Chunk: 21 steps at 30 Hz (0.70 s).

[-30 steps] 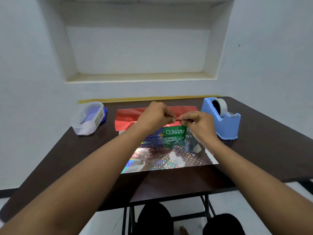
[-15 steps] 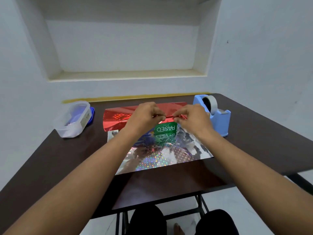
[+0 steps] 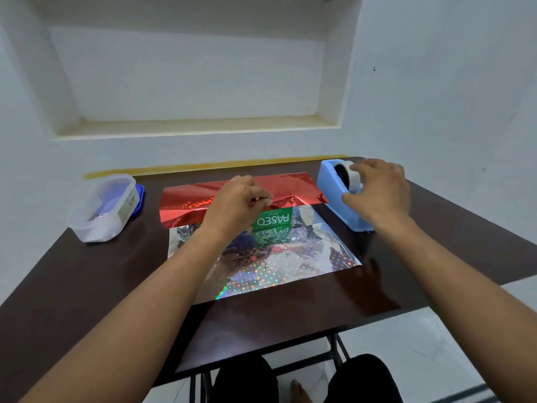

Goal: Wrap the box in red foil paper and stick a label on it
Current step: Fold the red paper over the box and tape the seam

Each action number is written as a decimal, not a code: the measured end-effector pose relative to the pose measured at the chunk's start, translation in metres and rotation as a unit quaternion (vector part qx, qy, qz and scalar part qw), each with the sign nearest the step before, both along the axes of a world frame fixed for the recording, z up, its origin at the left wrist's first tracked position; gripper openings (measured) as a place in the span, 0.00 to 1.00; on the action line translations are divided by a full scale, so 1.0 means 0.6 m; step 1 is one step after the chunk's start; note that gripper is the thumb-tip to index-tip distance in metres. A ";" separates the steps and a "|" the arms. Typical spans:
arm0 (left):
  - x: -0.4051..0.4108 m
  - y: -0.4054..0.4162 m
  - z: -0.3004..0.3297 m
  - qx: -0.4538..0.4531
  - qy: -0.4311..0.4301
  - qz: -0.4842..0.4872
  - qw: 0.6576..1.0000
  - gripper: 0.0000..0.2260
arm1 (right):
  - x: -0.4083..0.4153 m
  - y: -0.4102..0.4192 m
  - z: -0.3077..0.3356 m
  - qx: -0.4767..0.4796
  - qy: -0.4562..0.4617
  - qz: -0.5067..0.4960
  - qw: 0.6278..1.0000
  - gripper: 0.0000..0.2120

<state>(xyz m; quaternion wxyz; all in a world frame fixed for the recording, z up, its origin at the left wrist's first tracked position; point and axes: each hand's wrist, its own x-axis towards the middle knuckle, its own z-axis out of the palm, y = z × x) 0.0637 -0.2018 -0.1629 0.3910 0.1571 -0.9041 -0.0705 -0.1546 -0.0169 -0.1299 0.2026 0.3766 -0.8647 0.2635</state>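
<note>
While my table (image 3: 87,286) carries everything, I work at its far middle, where the foil (image 3: 261,266) lies spread silver side up toward six o'clock, its red face showing only where the far flap is folded over the box (image 3: 273,219). That box sits under the fold at twelve o'clock of the sheet, its green printed side bare and facing me; I judge the wrap barely begun, with no label on it yet.

At three o'clock from the box stands the dispenser (image 3: 334,196), kept near so I can fetch tape without letting go of the flap. At nine o'clock, well apart, sits the tub (image 3: 107,207), its lid on, out of the way.

My left hand (image 3: 235,205) pinches the red flap's edge down on the box top, I think so the springy foil won't lift. My right hand (image 3: 377,190) rests relaxed over the dispenser's tape roll, fingers spread and touching it, grasping nothing that I can see.
</note>
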 end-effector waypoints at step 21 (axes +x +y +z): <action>-0.003 0.005 -0.004 0.010 0.016 0.011 1.000 0.06 | 0.012 -0.010 -0.004 0.059 -0.124 -0.008 0.990 0.30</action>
